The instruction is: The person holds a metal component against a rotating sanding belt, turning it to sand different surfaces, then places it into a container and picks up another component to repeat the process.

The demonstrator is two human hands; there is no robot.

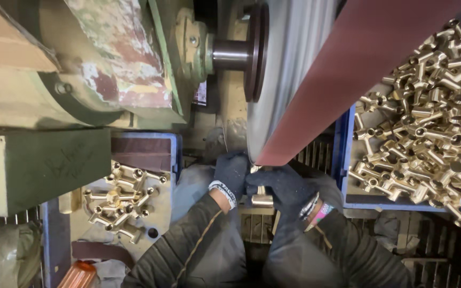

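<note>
I see the sanding belt (348, 69) running over its wheel (286, 74) at centre, slanting up to the right. My left hand (230, 176) and right hand (281, 186) sit side by side just under the belt's lower end, with a brass fitting (262, 200) between them. A bin (342, 144) heaped with fittings (433, 117) lies to the right. A smaller tray (172, 154) with a few fittings (121, 200) lies left. The machine housing (81, 58) stands behind that tray.

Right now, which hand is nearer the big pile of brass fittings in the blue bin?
Right. The right hand sits just left of the brass pile; the left hand is farther left, beyond it.
</note>
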